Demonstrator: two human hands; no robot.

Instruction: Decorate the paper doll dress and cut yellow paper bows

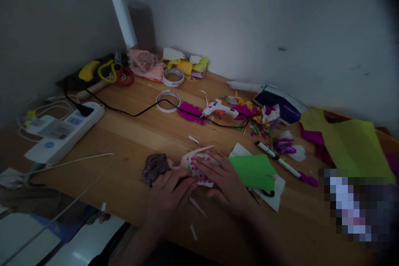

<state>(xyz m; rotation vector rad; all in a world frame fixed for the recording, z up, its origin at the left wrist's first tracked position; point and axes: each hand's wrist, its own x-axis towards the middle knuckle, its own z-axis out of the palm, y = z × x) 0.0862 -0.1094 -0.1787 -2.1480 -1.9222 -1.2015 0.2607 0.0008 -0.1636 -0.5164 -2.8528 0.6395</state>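
The view is dim and underexposed; soft light falls from the upper left, brightening the wall (249, 20) and the far bench (140, 129); the near edge sinks into shadow, both hands dark; the corners vignette to black at right; straight lines bow outward; a pixelated block (358, 205) masks the lower right.
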